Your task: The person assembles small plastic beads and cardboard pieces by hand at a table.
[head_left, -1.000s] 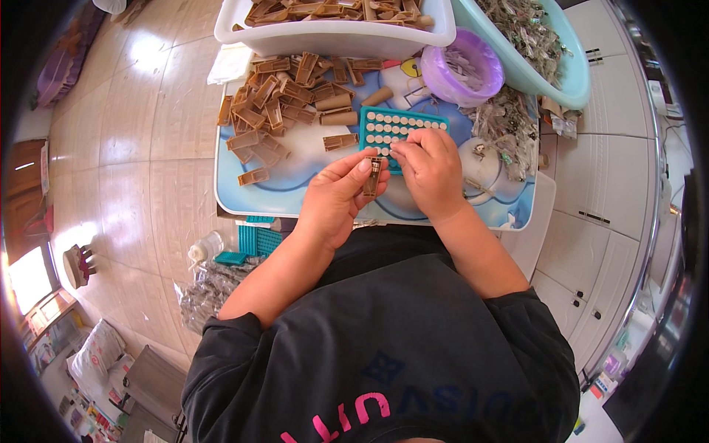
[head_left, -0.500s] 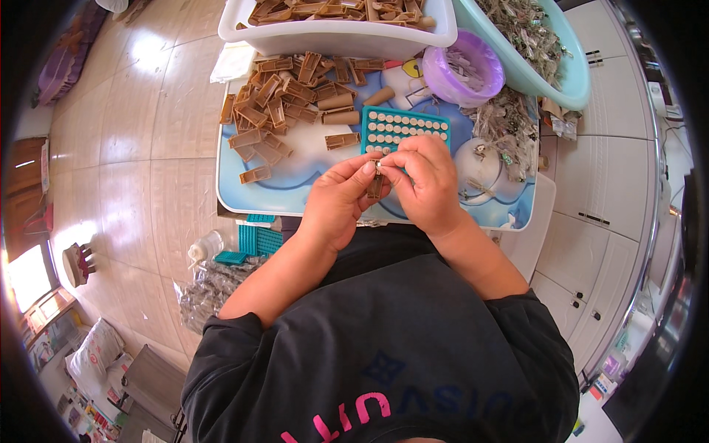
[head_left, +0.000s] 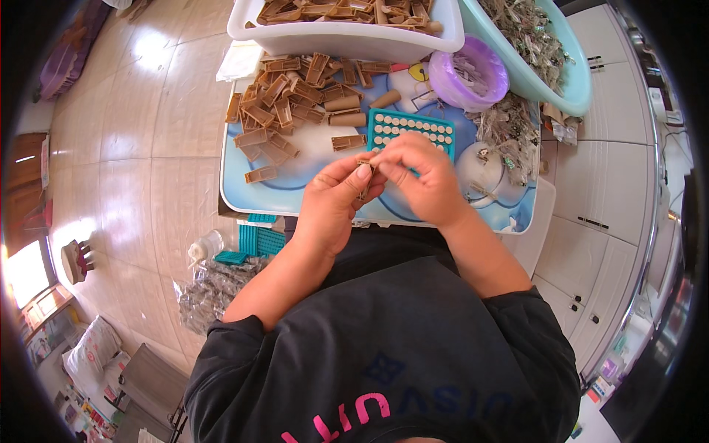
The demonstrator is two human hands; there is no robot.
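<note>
My left hand [head_left: 334,193] is closed around a small brown plastic casing [head_left: 365,176], holding it between thumb and fingers above the table's front part. Pressed together at the upper end of that casing are the thumb and fingertips of my right hand [head_left: 422,177]; whatever they pinch is hidden. Just beyond my hands lies a teal tray [head_left: 371,131] with rows of small pale round discs [head_left: 399,131]. Many similar brown casings [head_left: 285,112] are heaped left of the tray, and a single casing [head_left: 348,142] lies beside its left edge.
At the table's back stands a white tub [head_left: 347,38] of brown casings. A purple bowl [head_left: 443,83] and a large light-green basin [head_left: 578,96] stand to the right, with small wrapped parts [head_left: 509,133] piled below them. Teal trays [head_left: 258,240] and a plastic bag [head_left: 214,288] are at lower left.
The casing has tipped and moved slightly left in my left hand. My right fingertips have closed against its upper end, and the small whitish piece there before no longer shows.
</note>
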